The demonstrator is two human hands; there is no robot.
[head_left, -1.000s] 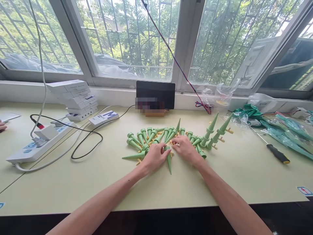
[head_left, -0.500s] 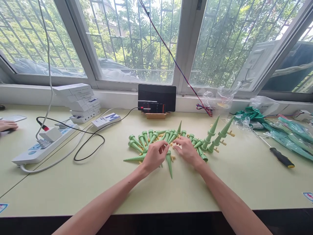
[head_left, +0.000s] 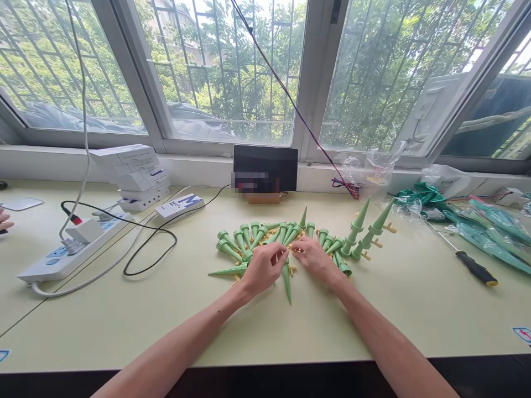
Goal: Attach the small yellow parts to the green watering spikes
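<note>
My left hand (head_left: pixel 266 266) is closed in a pinch over the pile, thumb and forefinger together. Facing it, my right hand (head_left: pixel 313 255) also pinches, its fingertips a short way off. Something small and yellowish shows between the fingertips, but what each hand grips I cannot make out. Under my left fingers, a green plant-watering spike (head_left: pixel 287 284) points toward the table's front edge, a yellow valve (head_left: pixel 292 270) at its side. Several more green spikes (head_left: pixel 239 239) with yellow valves lie fanned out around both hands. To the right, stacked spikes (head_left: pixel 375 228) stand tilted upward.
A power strip (head_left: pixel 53 264) with cables, stacked white boxes (head_left: pixel 139 176) and a flat white box (head_left: pixel 180 207) occupy the left. Behind the pile stands a dark tablet (head_left: pixel 265 160). A screwdriver (head_left: pixel 475 268) and green bagged parts (head_left: pixel 489 232) lie right. Another person's hand (head_left: pixel 5 220) shows far left.
My right fingers have drawn closer together and nearer my left fingertips. The other person's hand has shifted left, mostly out of view. The spikes lie about as before.
</note>
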